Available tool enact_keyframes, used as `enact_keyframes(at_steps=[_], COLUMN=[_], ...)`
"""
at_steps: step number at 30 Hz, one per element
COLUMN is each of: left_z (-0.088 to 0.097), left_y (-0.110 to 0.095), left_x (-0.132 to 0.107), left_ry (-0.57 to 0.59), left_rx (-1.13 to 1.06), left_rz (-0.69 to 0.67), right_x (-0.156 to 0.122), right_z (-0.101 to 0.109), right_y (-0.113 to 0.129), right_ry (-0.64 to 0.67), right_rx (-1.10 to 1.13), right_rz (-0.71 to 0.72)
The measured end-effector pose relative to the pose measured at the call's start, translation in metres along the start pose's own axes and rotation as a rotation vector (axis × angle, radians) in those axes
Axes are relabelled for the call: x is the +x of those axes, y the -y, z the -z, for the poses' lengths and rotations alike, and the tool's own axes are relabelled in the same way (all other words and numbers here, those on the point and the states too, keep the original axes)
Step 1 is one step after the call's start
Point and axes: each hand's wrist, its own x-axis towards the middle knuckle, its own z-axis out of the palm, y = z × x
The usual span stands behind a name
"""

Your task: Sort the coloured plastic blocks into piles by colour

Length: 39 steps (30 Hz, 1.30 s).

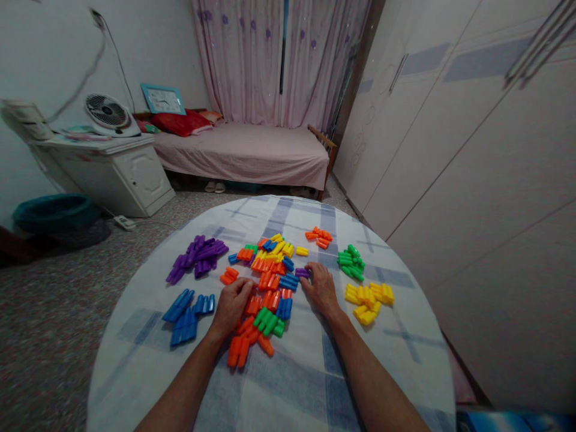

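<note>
A mixed pile of plastic bullet-shaped building blocks, mostly orange [269, 281], runs down the middle of the round table. My left hand [233, 306] is at the pile's left side, fingers curled in against the orange blocks; what its fingertips hold is hidden. On the other side, my right hand [320, 288] has its thumb and fingers closed around a purple building block [302, 272]. Just left of that block lie blue blocks [288, 282]. Green blocks [269, 322] rest on the near part of the pile, and yellow blocks [276, 247] at its far end.
Sorted by colour around the pile are purple blocks [198, 257], blue blocks [183, 318], green blocks [351, 262], yellow blocks [369, 300] and small orange blocks [319, 236]. A checked cloth [288, 393] covers the table. Beyond stand a bed [252, 150], a cabinet [139, 177] and a wardrobe [450, 150].
</note>
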Motion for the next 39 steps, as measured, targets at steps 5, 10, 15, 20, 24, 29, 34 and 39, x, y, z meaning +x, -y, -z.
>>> enact_keyframes(at_steps=[5,10,15,20,24,29,34,39], left_z=[0.000,0.001,0.000,-0.001,-0.002,-0.003,-0.002,-0.001], left_y=[0.002,0.000,-0.003,-0.004,-0.003,-0.001,0.000,0.000], left_x=[0.000,-0.001,-0.002,-0.002,-0.001,-0.001,-0.001,-0.001], left_ry=[0.000,-0.002,-0.003,-0.003,-0.016,-0.020,-0.020,-0.020], left_rx=[-0.012,0.027,0.016,-0.014,-0.018,-0.034,-0.031,-0.025], left_rz=[-0.004,-0.006,-0.004,-0.001,-0.007,-0.003,-0.009,0.003], right_x=[-0.003,-0.004,-0.005,-0.005,-0.004,-0.003,-0.004,-0.002], right_z=[0.003,0.007,0.008,0.005,0.003,0.003,0.002,0.001], right_y=[-0.002,0.000,-0.001,-0.005,-0.008,-0.010,-0.010,-0.011], right_ry=[0.018,0.021,0.011,0.016,0.019,0.010,0.005,-0.019], right_rx=[0.014,0.039,0.052,0.042,0.023,0.026,0.034,0.135], right_rz=[0.014,0.011,0.020,0.051,0.069,0.073,0.076,0.032])
